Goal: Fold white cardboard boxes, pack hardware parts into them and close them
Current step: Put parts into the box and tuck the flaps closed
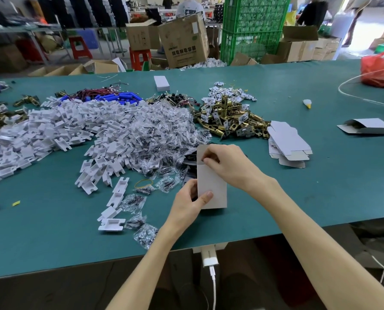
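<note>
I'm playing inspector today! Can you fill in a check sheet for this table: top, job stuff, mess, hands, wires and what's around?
Surface: green table, heaps cover its left half.
Job's things: box in both hands; flat boxes at right; folded box further right; heaps of white trays, bagged parts and brass latches.
Clutter: rubber band, red bag.
Grippers: left hand grips the box's lower end; right hand pinches its top flap.
Cables: white cable hangs from a charger at the table's near edge; wire bundles at the back.
Surroundings: green crates, cartons, red stools, people at the back.
</note>
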